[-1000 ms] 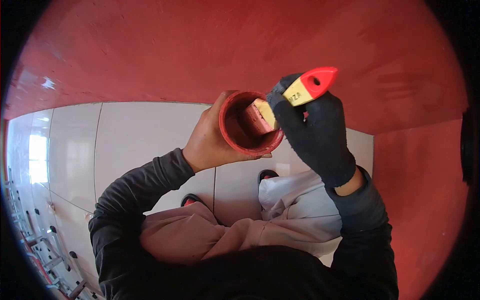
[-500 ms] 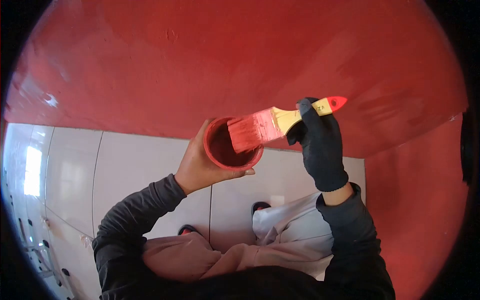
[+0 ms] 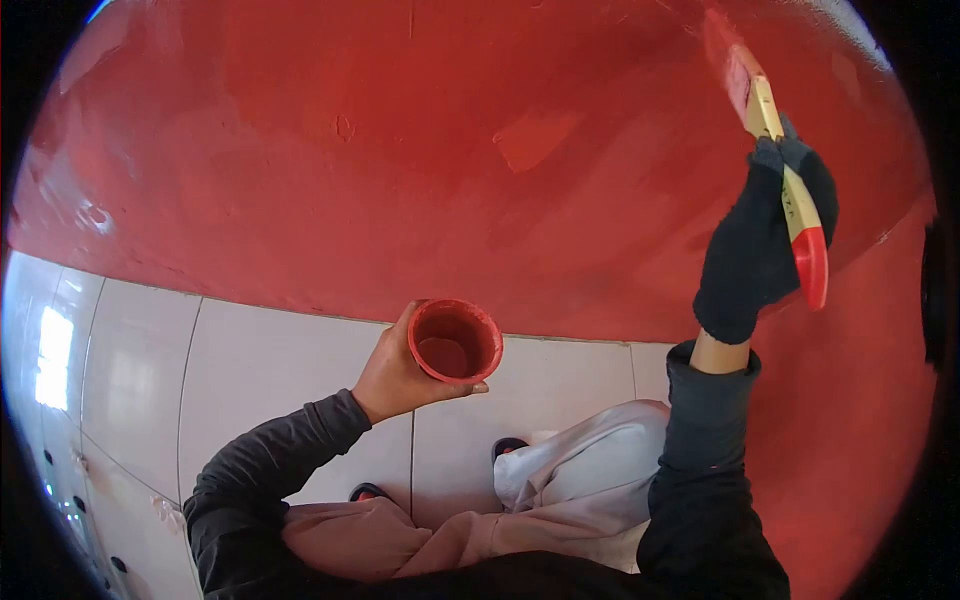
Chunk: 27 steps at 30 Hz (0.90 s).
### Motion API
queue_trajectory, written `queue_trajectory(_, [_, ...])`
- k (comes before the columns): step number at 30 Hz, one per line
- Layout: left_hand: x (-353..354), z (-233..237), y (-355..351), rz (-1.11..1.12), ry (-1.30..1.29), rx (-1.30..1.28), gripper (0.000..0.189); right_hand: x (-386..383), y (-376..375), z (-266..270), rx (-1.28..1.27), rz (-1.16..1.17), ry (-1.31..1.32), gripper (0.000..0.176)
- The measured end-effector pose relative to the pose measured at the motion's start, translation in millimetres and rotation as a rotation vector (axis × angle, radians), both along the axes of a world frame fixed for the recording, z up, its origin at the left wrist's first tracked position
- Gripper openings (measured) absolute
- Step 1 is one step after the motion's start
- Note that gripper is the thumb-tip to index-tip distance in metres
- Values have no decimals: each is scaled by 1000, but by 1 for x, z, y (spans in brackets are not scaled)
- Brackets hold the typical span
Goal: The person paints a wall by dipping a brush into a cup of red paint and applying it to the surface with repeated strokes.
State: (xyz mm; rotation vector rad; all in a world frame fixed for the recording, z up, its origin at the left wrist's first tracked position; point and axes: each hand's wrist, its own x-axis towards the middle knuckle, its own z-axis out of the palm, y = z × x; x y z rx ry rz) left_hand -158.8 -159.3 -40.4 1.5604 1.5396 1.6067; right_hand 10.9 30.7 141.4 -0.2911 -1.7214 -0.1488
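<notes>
My left hand (image 3: 393,368), bare, is wrapped round a red paint cup (image 3: 457,377). Its open top faces me, and some red paint shows in the bottom. Up at the right, my right hand (image 3: 757,230) wears a dark glove and grips a paintbrush (image 3: 768,118) by its pale yellow, red-tipped handle. The brush points up and away, its red-coated bristles right at the red wall (image 3: 380,190). A brighter red patch of paint shows on the wall to the left of the brush.
White floor tiles (image 3: 270,370) run along the foot of the wall. A second red wall (image 3: 840,430) stands at the right. My legs in light trousers (image 3: 580,470) and dark sandals are below. Light glares off the tiles at the left.
My right hand has carried the paintbrush from the cup's mouth up and right to the wall, turning its bristles upward. The cup sits slightly lower in view, still in my left hand.
</notes>
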Motion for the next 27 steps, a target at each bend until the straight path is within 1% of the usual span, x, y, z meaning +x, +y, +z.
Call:
queue_trajectory(3, [-2, -1, 1, -48, -60, -32, 83, -23, -11, -4, 113, 220, -157, 11])
queue_trajectory(4, [-2, 0, 1, -47, -39, -46, 84, -41, -12, -42, -456, 520, -163, 9])
queue_trajectory(5, [-3, 1, 0, -45, -19, -58, 84, -51, -28, -58, -328, 324, -451, 10])
queue_trajectory(6, [-3, 1, 0, -48, -17, -51, 84, -62, -25, -89, 216, 274, -472, 13])
queue_trajectory(7, [-3, 1, -2, -66, -32, -48, 84, -64, -30, -89, 221, 269, -473, 13])
queue_trajectory(9, [-4, -4, -2, -114, -68, -42, 85, -67, -38, -84, -62, 464, -661, 12])
queue_trajectory(10, [-5, -2, -2, -104, -81, -37, 85, -70, -32, -65, -242, 614, -430, 10])
queue_trajectory(11, [-6, 2, -2, -119, -74, -61, 85, -67, -23, -35, -216, 452, -384, 9])
queue_trajectory(12, [-6, 3, -2, -131, -68, -94, 85, -68, -12, -12, -187, 381, -147, 11])
queue_trajectory(13, [-7, 4, -2, -117, -85, -99, 85, -74, -11, -8, -195, 394, -164, 11])
queue_trajectory(18, [-7, -2, 0, -132, -82, -59, 84, -82, -11, 1, 53, 206, -370, 14])
queue_trajectory(19, [-8, -2, -1, -137, -82, -48, 84, -93, -18, -34, 75, 197, -478, 16])
queue_trajectory(20, [-8, -2, -2, -144, -91, -62, 84, -105, -26, -62, 45, 271, -479, 12])
queue_trajectory(21, [-9, -1, -2, -155, -97, -72, 84, -105, -36, -75, 124, 356, -594, 13])
queue_trajectory(22, [-11, 0, -1, -170, -93, -52, 84, -103, -39, -77, 202, 431, -712, 15])
queue_trajectory(23, [-11, 0, -2, -187, -124, -67, 85, -102, -31, -66, 215, 407, -717, 15])
queue_trajectory(25, [-10, 6, -3, -204, -148, -113, 85, -102, -8, -27, -101, 504, -506, 21])
queue_trajectory(26, [-11, 7, -1, -210, -145, -112, 85, -101, -2, 5, -234, 481, -239, 19])
queue_trajectory(27, [-12, 8, 0, -214, -145, -130, 85, -94, 10, 44, -81, 341, -121, 17])
